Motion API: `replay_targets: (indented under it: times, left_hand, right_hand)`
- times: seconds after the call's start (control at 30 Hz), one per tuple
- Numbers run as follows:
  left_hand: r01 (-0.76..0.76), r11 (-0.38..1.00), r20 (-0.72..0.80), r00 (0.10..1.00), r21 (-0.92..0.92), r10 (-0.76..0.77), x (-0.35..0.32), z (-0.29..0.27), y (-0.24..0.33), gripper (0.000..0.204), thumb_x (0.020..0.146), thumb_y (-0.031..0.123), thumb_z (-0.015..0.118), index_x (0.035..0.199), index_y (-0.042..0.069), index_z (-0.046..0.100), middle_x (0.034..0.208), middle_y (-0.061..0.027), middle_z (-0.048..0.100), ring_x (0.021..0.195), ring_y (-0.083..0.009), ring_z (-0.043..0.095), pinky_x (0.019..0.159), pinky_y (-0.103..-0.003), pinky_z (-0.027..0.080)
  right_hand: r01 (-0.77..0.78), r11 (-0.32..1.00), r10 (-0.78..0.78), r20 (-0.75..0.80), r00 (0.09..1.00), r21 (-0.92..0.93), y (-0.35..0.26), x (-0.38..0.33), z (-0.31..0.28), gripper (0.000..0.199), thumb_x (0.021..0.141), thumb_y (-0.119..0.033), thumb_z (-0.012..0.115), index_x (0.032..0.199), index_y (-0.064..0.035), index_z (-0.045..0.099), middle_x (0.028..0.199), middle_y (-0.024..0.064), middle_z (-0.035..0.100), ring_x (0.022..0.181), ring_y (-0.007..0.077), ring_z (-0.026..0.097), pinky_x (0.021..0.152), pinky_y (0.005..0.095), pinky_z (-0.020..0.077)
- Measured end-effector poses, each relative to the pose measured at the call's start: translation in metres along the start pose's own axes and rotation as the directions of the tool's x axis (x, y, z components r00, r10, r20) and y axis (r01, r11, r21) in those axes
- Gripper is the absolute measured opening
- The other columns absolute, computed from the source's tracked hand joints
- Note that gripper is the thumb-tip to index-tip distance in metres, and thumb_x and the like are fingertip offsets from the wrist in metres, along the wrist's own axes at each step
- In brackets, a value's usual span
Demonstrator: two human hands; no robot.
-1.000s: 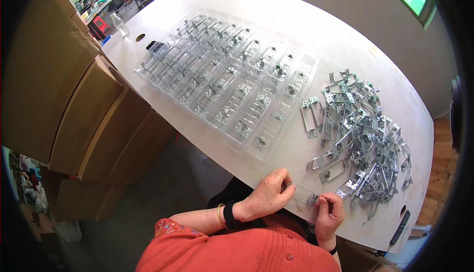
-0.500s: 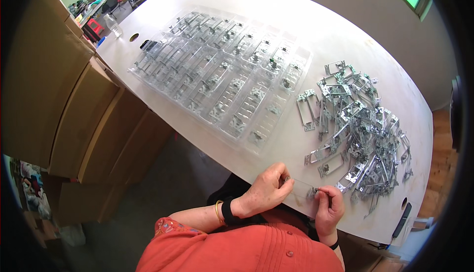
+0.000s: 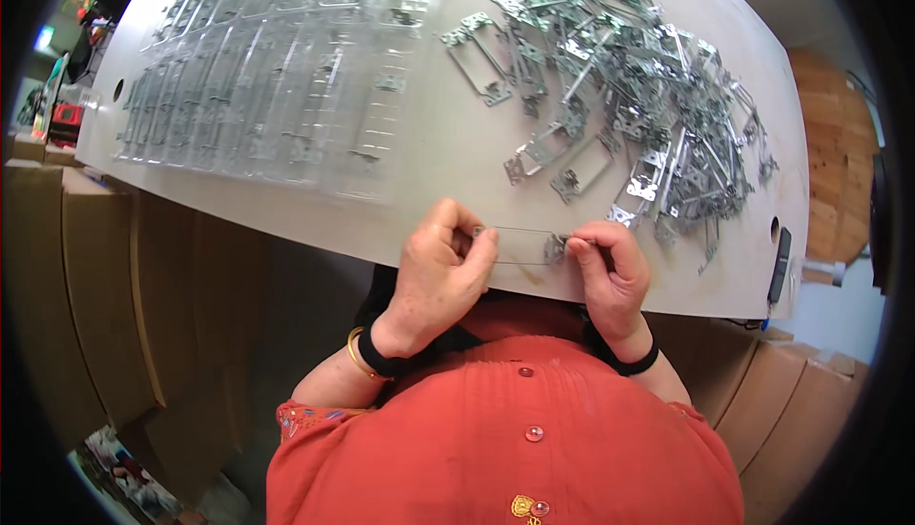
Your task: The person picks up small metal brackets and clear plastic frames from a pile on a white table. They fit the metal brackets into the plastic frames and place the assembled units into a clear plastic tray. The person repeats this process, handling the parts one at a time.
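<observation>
Between my two hands, over the table's near edge, a thin rectangular metal frame (image 3: 556,248) is stretched lengthwise. My left hand (image 3: 440,268) pinches its left end between thumb and fingers. The right end, with a small metal plate, is pinched by my right hand (image 3: 613,272). Just beyond lies a heap of similar metal frames (image 3: 620,96), loosely tangled. One separate frame (image 3: 477,58) lies at the heap's left side. Clear plastic trays (image 3: 286,96) at the left hold rows of these metal frames.
The pale table (image 3: 419,163) has a curved edge and a round hole (image 3: 775,230) at the right. A dark, flat, elongated thing (image 3: 780,266) lies at its right edge. Cardboard boxes (image 3: 105,287) stand at the left, and more boxes (image 3: 786,392) at the lower right.
The view has turned and tilted, so trays and heap sit higher and further left in the picture. Both hands keep hold of the same metal frame, now seen level.
</observation>
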State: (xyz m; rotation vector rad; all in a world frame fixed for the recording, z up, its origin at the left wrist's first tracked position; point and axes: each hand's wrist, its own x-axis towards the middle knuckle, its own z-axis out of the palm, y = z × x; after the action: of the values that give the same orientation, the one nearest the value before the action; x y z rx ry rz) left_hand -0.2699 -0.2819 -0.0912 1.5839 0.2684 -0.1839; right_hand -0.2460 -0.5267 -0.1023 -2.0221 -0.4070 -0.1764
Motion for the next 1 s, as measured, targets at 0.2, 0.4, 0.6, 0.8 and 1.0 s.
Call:
replay_targets:
  times: [0.2, 0.4, 0.6, 0.8, 1.0]
  left_hand:
    - [0.003, 1.0, 0.017, 1.0, 0.023, -0.003, 0.0004, -0.0002, 0.0011, 0.015, 0.109, 0.008, 0.07, 0.107, 0.002, 0.058, 0.078, -0.0013, 0.066, 0.065, -0.0073, 0.067, 0.054, -0.025, 0.059]
    - [-0.015, 1.0, 0.02, 1.0, -0.016, 0.015, 0.0011, -0.001, -0.0007, 0.015, 0.109, 0.008, 0.07, 0.107, 0.001, 0.057, 0.079, -0.0024, 0.066, 0.065, -0.008, 0.067, 0.054, -0.025, 0.059]
    - [0.01, 1.0, 0.016, 1.0, -0.015, -0.01, 0.0006, -0.001, -0.0026, 0.015, 0.109, 0.007, 0.071, 0.106, 0.001, 0.058, 0.08, -0.0033, 0.066, 0.066, -0.0088, 0.068, 0.054, -0.026, 0.06]
    - [0.022, 0.999, -0.007, 1.0, -0.044, -0.023, 0.0012, -0.0008, 0.0019, 0.015, 0.109, 0.007, 0.071, 0.105, 0.0, 0.058, 0.081, -0.0036, 0.067, 0.065, -0.0089, 0.068, 0.054, -0.025, 0.059]
    - [0.034, 0.998, -0.034, 0.999, -0.05, -0.036, 0.0011, 0.0005, 0.0054, 0.015, 0.109, 0.007, 0.071, 0.104, 0.001, 0.058, 0.082, -0.0035, 0.067, 0.065, -0.009, 0.068, 0.054, -0.025, 0.059]
  right_hand:
    - [-0.005, 1.0, 0.005, -0.007, 1.0, 0.01, -0.0007, -0.0021, 0.0012, 0.014, 0.103, 0.006, 0.076, 0.115, -0.0011, 0.075, 0.106, 0.0104, 0.076, 0.089, 0.0208, 0.071, 0.079, 0.0309, 0.0571]
    - [0.04, 0.999, -0.04, -0.026, 0.999, -0.017, -0.0014, -0.0036, -0.0011, 0.017, 0.102, 0.007, 0.076, 0.116, -0.0011, 0.075, 0.105, 0.0109, 0.076, 0.09, 0.0218, 0.072, 0.08, 0.0318, 0.0582]
    - [0.132, 0.989, -0.134, -0.032, 0.99, -0.066, -0.0061, -0.0016, 0.0007, 0.017, 0.102, 0.008, 0.076, 0.116, -0.0013, 0.075, 0.105, 0.0119, 0.076, 0.089, 0.0228, 0.072, 0.078, 0.0313, 0.0575]
    - [0.019, 0.998, -0.014, -0.073, 0.997, 0.061, -0.0029, -0.0072, 0.0007, 0.016, 0.102, 0.007, 0.076, 0.115, -0.0014, 0.075, 0.105, 0.012, 0.075, 0.086, 0.0233, 0.07, 0.077, 0.0315, 0.0569]
    - [0.083, 0.996, -0.083, -0.012, 0.996, -0.011, -0.0024, -0.0059, -0.0013, 0.014, 0.101, 0.004, 0.078, 0.114, -0.0015, 0.075, 0.103, 0.0123, 0.074, 0.086, 0.0243, 0.071, 0.076, 0.0322, 0.0565]
